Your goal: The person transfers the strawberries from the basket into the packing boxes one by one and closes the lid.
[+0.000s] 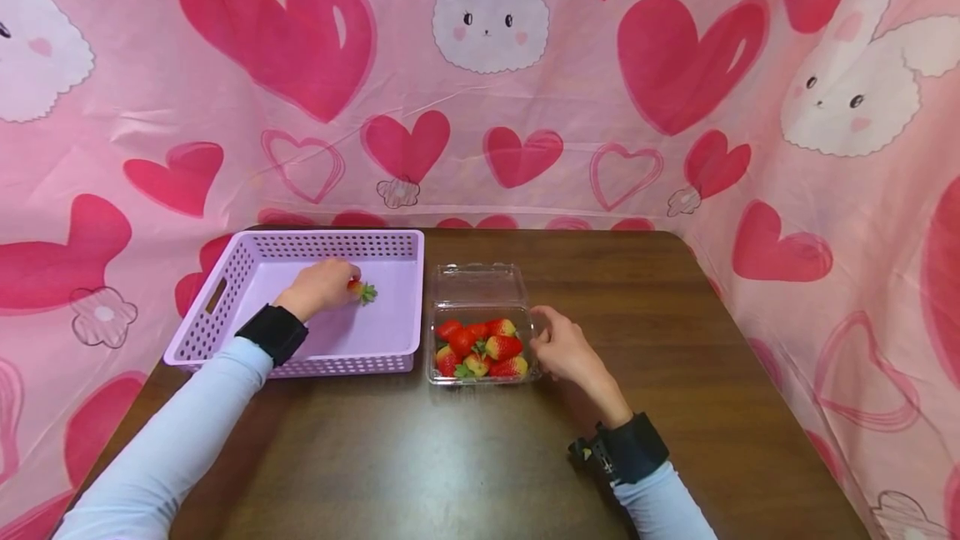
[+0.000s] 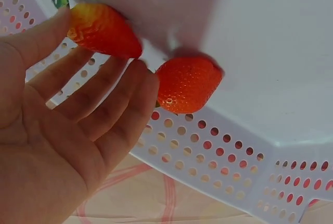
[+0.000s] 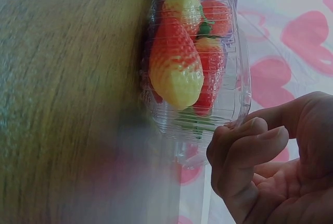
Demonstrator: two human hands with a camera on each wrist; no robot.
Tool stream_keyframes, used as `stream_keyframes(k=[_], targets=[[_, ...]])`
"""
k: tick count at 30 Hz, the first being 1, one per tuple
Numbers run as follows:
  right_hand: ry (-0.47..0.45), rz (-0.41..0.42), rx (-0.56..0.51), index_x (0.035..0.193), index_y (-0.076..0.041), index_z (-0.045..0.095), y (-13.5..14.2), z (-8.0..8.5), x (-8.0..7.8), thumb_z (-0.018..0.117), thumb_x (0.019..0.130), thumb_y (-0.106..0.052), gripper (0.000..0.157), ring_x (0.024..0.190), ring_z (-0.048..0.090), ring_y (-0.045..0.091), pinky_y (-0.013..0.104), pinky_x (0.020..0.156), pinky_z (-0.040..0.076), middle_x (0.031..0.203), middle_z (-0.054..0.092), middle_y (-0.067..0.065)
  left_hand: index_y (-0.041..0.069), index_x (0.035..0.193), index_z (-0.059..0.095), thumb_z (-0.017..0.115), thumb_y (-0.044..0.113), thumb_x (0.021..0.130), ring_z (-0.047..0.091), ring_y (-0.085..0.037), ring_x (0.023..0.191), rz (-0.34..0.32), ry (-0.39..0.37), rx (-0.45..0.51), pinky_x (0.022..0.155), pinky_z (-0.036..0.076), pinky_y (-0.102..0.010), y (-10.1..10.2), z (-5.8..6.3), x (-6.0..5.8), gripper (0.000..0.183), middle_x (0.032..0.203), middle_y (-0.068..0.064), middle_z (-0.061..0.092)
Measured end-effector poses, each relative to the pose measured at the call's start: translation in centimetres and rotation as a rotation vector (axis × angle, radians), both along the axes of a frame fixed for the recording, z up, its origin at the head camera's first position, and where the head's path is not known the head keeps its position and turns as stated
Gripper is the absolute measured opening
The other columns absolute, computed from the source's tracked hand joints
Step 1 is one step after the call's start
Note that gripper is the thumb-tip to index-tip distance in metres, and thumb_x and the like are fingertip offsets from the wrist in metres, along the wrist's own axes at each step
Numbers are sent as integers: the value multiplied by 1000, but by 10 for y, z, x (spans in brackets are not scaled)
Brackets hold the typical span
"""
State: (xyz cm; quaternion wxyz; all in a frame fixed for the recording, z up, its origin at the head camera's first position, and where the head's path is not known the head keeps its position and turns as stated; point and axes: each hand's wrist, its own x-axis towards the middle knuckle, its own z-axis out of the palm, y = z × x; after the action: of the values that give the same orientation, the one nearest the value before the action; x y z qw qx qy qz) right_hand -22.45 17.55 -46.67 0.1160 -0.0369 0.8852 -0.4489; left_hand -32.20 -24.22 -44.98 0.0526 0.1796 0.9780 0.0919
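Observation:
In the head view my left hand [image 1: 321,287] reaches into the lilac basket [image 1: 300,363] and pinches a strawberry [image 1: 366,293] with green leaves. Up close, the left wrist view shows my thumb and fingers around this red-and-yellow strawberry [image 2: 104,30]. A second, redder strawberry [image 2: 188,84] lies by my fingertips on the basket floor. My right hand [image 1: 564,343] grips the right rim of a clear plastic clamshell [image 1: 480,283], its fingers curled at the edge. Several strawberries [image 3: 177,65] fill its base; the lid is raised at the back.
Basket and clamshell stand side by side on a dark wooden table [image 1: 450,457]. The basket has perforated walls and a handle slot. A pink cloth [image 1: 480,98] with hearts and rabbits hangs behind and beside the table.

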Motion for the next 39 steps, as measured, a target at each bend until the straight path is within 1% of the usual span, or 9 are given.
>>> stream_keyframes(k=[4, 8, 11, 16, 20, 24, 26, 34, 39], targets=[[-1, -3, 1, 148, -5, 49, 0, 0, 1, 66, 98, -1, 54, 48, 53, 23, 33, 48, 50, 70, 60, 10, 2, 109, 75, 78, 8, 88, 62, -34, 89, -9, -19, -2, 79, 53, -54, -1, 1, 1, 22, 96, -15, 69], [-1, -6, -2, 148, -5, 50, 0, 1, 1, 66, 97, -1, 54, 48, 53, 23, 33, 48, 50, 71, 60, 10, 2, 111, 75, 74, 4, 87, 62, -35, 88, -14, -12, -4, 78, 53, -54, -1, 3, 3, 24, 97, -16, 69], [-4, -5, -5, 148, -6, 50, 0, 1, 2, 67, 97, -1, 54, 49, 53, 23, 33, 48, 49, 70, 60, 11, 3, 109, 75, 74, 4, 87, 61, -35, 87, -10, -7, -4, 77, 53, -53, 0, 2, 4, 22, 95, -16, 68], [-3, 3, -7, 148, -5, 49, -1, 1, 2, 66, 98, -2, 53, 48, 53, 24, 33, 48, 49, 70, 60, 11, 4, 101, 72, 71, 3, 87, 59, -34, 82, -9, 1, -2, 72, 51, -51, -1, 3, 6, 14, 89, -14, 65], [-4, 3, -6, 149, -5, 49, -1, 1, 1, 66, 98, -2, 53, 49, 54, 24, 33, 49, 50, 70, 60, 11, 3, 101, 70, 72, 4, 89, 62, -34, 84, -21, 9, 10, 75, 53, -53, 0, 4, 7, 12, 89, -14, 66], [-8, -2, -1, 149, -5, 49, 0, 1, 2, 65, 98, -2, 54, 50, 54, 25, 33, 49, 50, 71, 60, 11, 0, 104, 70, 75, 5, 89, 64, -36, 87, -41, 22, 30, 82, 54, -56, 2, 6, 8, 17, 92, -16, 68], [-10, -3, 1, 149, -5, 49, 0, 1, 2, 65, 98, -1, 54, 50, 54, 25, 33, 49, 50, 72, 60, 11, -1, 106, 70, 77, 5, 88, 64, -36, 88, -40, 24, 39, 84, 54, -56, 3, 7, 9, 21, 93, -16, 68], [-11, -7, -5, 149, -5, 49, 0, 0, 2, 65, 98, -1, 54, 50, 54, 25, 33, 49, 50, 73, 60, 11, 0, 111, 71, 81, 20, 90, 62, -34, 88, -27, 48, 84, 82, 53, -52, 11, 11, 12, 31, 95, -14, 69], [-8, -5, -7, 149, -5, 49, 0, 1, 2, 65, 98, 0, 54, 50, 54, 24, 33, 49, 50, 72, 60, 11, 1, 115, 73, 80, 17, 89, 62, -35, 90, -28, 56, 73, 83, 54, -53, 17, 17, 15, 31, 100, -16, 70]])
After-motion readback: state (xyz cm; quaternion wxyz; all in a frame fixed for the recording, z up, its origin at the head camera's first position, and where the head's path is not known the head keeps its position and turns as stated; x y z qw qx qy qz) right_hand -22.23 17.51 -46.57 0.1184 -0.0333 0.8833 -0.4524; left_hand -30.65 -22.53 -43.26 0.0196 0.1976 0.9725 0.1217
